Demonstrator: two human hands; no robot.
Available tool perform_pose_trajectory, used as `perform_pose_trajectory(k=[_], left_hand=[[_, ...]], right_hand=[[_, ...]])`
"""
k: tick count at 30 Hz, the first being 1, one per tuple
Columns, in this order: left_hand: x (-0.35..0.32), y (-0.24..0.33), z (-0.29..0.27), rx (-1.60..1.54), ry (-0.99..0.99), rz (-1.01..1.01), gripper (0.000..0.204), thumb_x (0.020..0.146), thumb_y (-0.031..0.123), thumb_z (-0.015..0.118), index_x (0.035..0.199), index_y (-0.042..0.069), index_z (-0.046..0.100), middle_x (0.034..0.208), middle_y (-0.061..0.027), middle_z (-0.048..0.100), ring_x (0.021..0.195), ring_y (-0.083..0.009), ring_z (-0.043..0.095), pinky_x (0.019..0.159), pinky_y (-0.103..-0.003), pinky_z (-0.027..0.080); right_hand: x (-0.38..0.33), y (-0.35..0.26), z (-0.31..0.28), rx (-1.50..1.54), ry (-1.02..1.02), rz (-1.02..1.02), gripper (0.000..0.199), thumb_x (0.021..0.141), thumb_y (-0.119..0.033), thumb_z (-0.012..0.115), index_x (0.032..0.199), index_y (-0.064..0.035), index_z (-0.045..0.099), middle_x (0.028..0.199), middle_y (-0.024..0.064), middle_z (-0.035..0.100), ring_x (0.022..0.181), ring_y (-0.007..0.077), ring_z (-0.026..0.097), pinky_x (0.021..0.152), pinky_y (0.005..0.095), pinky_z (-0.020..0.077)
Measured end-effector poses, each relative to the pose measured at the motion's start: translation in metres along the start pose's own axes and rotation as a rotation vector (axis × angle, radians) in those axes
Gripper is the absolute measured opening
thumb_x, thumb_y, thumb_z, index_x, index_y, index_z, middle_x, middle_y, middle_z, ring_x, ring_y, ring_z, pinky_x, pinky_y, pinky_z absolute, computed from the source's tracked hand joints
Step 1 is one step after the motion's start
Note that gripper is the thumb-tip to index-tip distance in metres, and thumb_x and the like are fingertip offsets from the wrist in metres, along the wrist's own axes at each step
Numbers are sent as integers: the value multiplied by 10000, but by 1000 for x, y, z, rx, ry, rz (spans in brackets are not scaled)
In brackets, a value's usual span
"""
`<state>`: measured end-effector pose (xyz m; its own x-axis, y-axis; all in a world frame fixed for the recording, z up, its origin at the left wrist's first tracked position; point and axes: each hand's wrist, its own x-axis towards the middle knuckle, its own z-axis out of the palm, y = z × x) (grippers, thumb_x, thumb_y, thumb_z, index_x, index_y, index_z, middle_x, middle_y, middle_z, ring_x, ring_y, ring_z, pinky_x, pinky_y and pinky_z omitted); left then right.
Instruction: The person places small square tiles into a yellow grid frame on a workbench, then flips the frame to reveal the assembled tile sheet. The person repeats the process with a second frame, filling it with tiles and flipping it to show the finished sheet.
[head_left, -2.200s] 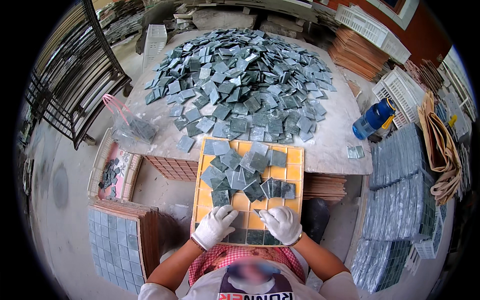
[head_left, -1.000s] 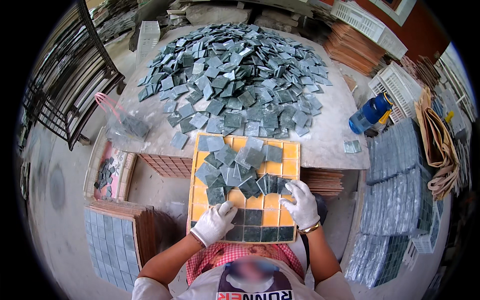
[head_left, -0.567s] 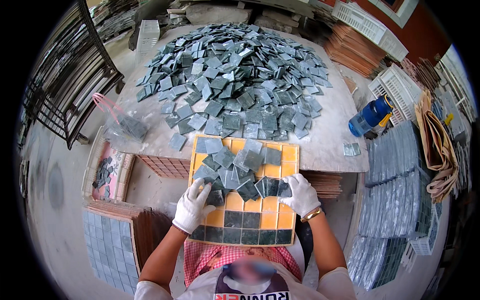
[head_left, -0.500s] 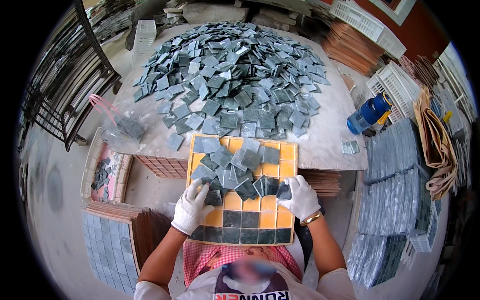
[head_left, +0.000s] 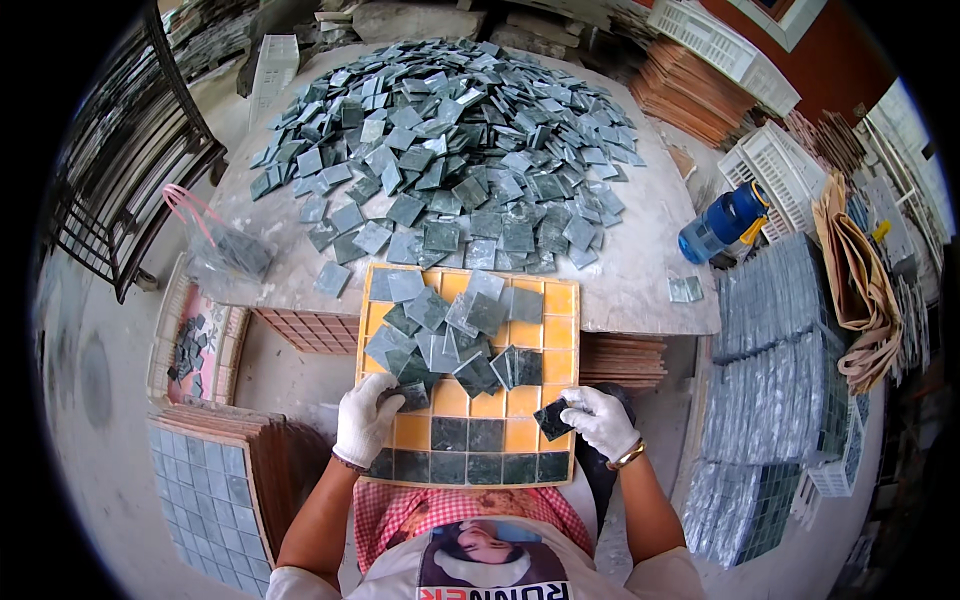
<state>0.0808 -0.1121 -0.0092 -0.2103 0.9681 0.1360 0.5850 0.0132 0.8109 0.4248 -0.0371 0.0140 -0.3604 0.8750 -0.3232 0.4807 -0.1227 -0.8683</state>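
A yellow gridded tray leans over my lap against the table's near edge. Dark green square tiles fill its nearest row, with two more side by side in the row above. Loose grey-green tiles lie heaped over its far half. My gloved left hand is at the tray's left edge, thumb and fingers closed on a tile. Past the right edge, my gloved right hand pinches a dark tile by its corner, tilted above the right-hand cells.
A big mound of tiles covers the pale table. A blue bottle stands at its right edge, a clear bag at its left. Stacked tile sheets flank me right, tiled boards left. White crates sit far right.
My right hand has brought its dark tile nearer to me and turned its face up. My left hand has closed on the tile beside it. The whole view has shifted slightly.
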Motion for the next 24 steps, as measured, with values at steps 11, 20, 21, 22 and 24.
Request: perform_pose_trajectory(k=[11, 20, 21, 22, 24], left_hand=[[-15, -10, -37, 175, -105, 8, 375, 692, 76, 720, 1041, 10, 600, 997, -154, 588, 888, -347, 602, 774, -379, 510], [-12, -11, -42, 388, -240, 197, 569, 606, 151, 785, 1111, 51, 544, 1127, -135, 524, 981, -347, 567, 816, -418, 489], [-13, -10, -43, 382, -244, 181, 573, 595, 151, 794, 1102, 48, 549, 1122, -138, 526, 976, -349, 569, 816, -413, 492], [-13, -8, -45, 374, -248, 167, 577, 584, 151, 802, 1093, 45, 553, 1118, -141, 528, 970, -352, 570, 815, -408, 495], [-12, -7, -43, 353, -244, 169, 583, 572, 155, 813, 1082, 38, 557, 1108, -147, 531, 960, -353, 571, 812, -402, 498]], right_hand=[[61, -26, -11, -137, 332, -344, 570, 793, 34, 612, 1331, -34, 438, 1209, 166, 547, 804, 185, 627, 721, 282, 533], [61, -33, 11, -578, 22, -423, 546, 696, -201, 758, 1176, -39, 553, 1196, 122, 542, 977, 275, 598, 850, 351, 500], [58, -34, 9, -459, 2, -392, 527, 704, -189, 751, 1164, -25, 555, 1157, 127, 564, 951, 261, 607, 840, 342, 504], [55, -33, 7, -341, -16, -360, 507, 712, -177, 744, 1152, -10, 556, 1118, 131, 585, 924, 246, 617, 830, 333, 507], [54, -9, 5, 266, -119, -193, 352, 843, -106, 582, 1170, 11, 526, 1016, 114, 613, 823, 160, 610, 738, 285, 519]])
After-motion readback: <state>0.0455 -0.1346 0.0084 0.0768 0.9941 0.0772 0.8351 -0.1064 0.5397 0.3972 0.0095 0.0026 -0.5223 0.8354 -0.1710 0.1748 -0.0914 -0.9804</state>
